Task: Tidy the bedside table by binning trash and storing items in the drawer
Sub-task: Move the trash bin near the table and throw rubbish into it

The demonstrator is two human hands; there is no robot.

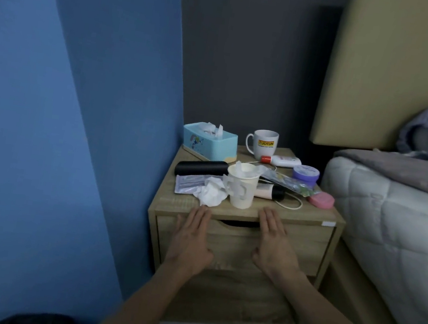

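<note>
A cluttered wooden bedside table [307,216] has a closed drawer [306,245] below its top. My left hand [191,237] and my right hand [273,247] lie flat in front of the drawer, fingers straight, holding nothing. On top stand a paper cup [241,191] stuffed with tissue, a crumpled tissue [211,193], a plastic packet [187,184], a black cylinder [201,167], a clear wrapper [284,182], a pink case [322,199], a purple jar [306,173], a white bottle [281,160] and a white cable [291,204].
A blue tissue box [209,140] and a white mug [264,144] stand at the table's back. A blue wall is close on the left. The bed [393,216] with its beige headboard [402,65] is on the right. A dark object [41,322] sits at the bottom left.
</note>
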